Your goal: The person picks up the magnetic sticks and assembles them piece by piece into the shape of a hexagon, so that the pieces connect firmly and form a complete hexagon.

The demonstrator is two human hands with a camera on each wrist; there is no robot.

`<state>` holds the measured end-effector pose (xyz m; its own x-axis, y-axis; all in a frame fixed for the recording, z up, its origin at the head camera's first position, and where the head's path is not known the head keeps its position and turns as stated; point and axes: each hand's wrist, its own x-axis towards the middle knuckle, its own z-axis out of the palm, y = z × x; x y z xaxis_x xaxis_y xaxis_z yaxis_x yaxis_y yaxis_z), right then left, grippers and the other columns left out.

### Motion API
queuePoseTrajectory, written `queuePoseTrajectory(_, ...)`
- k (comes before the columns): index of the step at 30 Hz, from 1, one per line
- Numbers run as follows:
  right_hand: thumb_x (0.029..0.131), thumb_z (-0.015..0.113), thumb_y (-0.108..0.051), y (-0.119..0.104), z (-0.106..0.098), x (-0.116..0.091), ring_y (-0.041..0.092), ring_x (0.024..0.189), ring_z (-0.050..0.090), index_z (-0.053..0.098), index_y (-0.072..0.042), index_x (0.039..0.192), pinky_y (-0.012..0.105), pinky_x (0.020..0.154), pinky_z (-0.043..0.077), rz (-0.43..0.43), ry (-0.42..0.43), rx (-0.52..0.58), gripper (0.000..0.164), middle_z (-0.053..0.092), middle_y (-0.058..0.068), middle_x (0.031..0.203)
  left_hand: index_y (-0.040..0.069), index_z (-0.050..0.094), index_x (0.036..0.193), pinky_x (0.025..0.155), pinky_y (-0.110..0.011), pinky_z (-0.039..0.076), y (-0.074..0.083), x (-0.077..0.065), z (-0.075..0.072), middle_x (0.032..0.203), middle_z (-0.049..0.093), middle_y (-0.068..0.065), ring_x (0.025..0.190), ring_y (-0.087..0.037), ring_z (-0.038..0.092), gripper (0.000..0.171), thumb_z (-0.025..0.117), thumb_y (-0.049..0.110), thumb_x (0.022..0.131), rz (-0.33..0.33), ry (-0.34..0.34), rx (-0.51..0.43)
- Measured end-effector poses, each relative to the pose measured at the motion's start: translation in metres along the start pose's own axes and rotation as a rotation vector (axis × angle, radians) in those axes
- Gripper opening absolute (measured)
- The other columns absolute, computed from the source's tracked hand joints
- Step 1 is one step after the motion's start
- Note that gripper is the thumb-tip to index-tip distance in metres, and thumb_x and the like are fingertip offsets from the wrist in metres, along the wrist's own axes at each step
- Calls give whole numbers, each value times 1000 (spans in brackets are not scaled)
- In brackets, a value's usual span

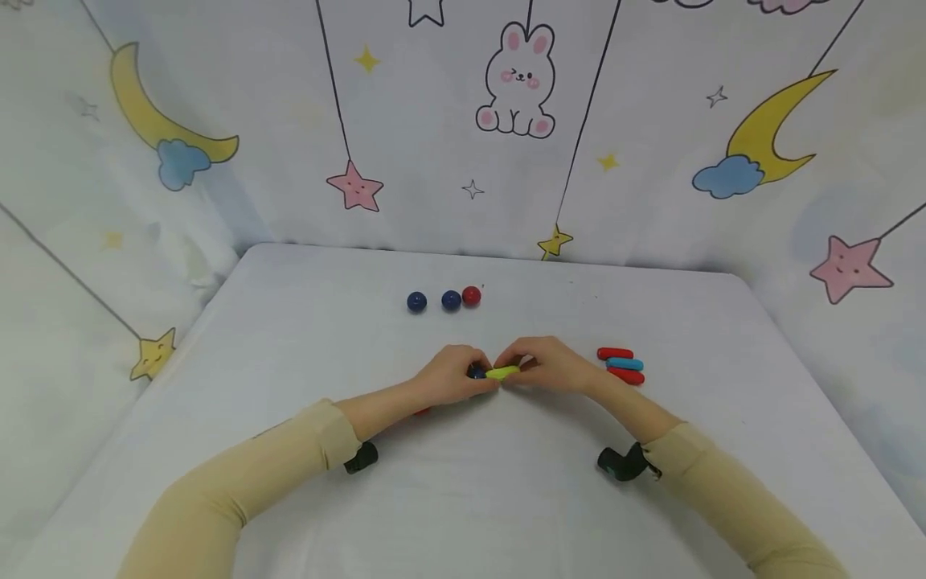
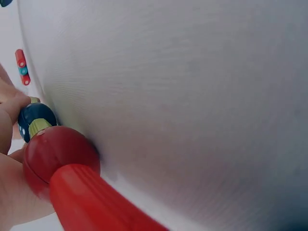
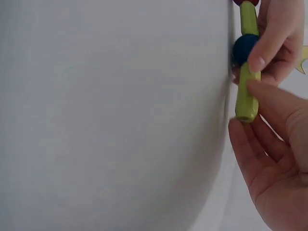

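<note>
My left hand (image 1: 452, 376) pinches a dark blue ball (image 3: 244, 49) between thumb and fingers, with the thumb tip lying at its joint with a yellow-green rod (image 1: 502, 372). My right hand (image 1: 553, 366) holds that rod near its free end, thumb on one side and fingertips at the other. The rod and ball are in line with a second yellow-green rod (image 3: 249, 18), a red ball (image 2: 57, 149) and a red rod (image 2: 91, 197), forming one chain. In the head view the left hand and forearm hide most of this chain.
Two dark blue balls (image 1: 416, 301) and a red ball (image 1: 472, 296) lie farther back on the white table (image 1: 325, 322). Right of my right hand lie two red rods (image 1: 615, 353) and a blue rod (image 1: 625, 364). A patterned cloth (image 1: 434, 121) hangs behind the table.
</note>
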<state>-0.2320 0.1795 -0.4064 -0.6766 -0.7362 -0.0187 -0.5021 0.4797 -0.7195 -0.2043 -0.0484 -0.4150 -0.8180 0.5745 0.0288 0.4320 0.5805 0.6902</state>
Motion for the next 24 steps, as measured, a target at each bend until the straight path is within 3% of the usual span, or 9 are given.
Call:
queuePoseTrajectory(5, 94, 66, -23, 12, -6, 24, 18, 101, 60, 68, -12, 117, 34, 87, 51, 114, 82, 0, 25, 67, -1, 111, 9, 72, 98, 74, -26, 46, -2, -2, 3, 90, 68, 3, 80, -9, 57, 20, 73, 26, 88, -23, 24, 7)
queuePoseTrajectory(11, 93, 69, -24, 23, -13, 76, 27, 113, 56, 53, -10, 136, 39, 90, 50, 301, 264, -19, 48, 57, 11, 128, 9, 72, 99, 77, -26, 47, -7, -2, 5, 90, 68, 3, 81, -9, 58, 20, 72, 26, 88, -18, 28, -5)
queuePoseTrajectory(14, 90, 72, -22, 27, -15, 99, 28, 115, 54, 48, -10, 140, 40, 92, 48, 304, 285, -49, 57, 52, 13, 134, 9, 72, 99, 76, -26, 48, -8, -2, 6, 89, 68, 3, 80, -10, 58, 21, 72, 26, 88, -6, 33, -16)
queuePoseTrajectory(17, 90, 72, -19, 28, -16, 113, 28, 113, 54, 51, -11, 139, 40, 93, 48, 274, 272, -75, 54, 52, 13, 133, 8, 71, 99, 76, -25, 47, -7, -3, 6, 90, 68, 2, 81, -10, 58, 21, 73, 26, 88, 0, 38, -18)
queuePoseTrajectory(20, 91, 70, -17, 26, -16, 116, 28, 112, 55, 55, -10, 135, 40, 94, 46, 254, 249, -97, 46, 55, 13, 130, 9, 71, 99, 75, -24, 47, -6, -2, 6, 91, 67, 2, 81, -10, 57, 21, 73, 27, 88, 1, 39, -11)
queuePoseTrajectory(24, 92, 69, -16, 23, -14, 106, 27, 113, 56, 57, -7, 131, 39, 96, 46, 261, 229, -98, 42, 59, 13, 126, 9, 71, 100, 74, -24, 46, -7, -2, 5, 89, 66, 3, 80, -9, 56, 21, 72, 27, 88, -4, 40, -3)
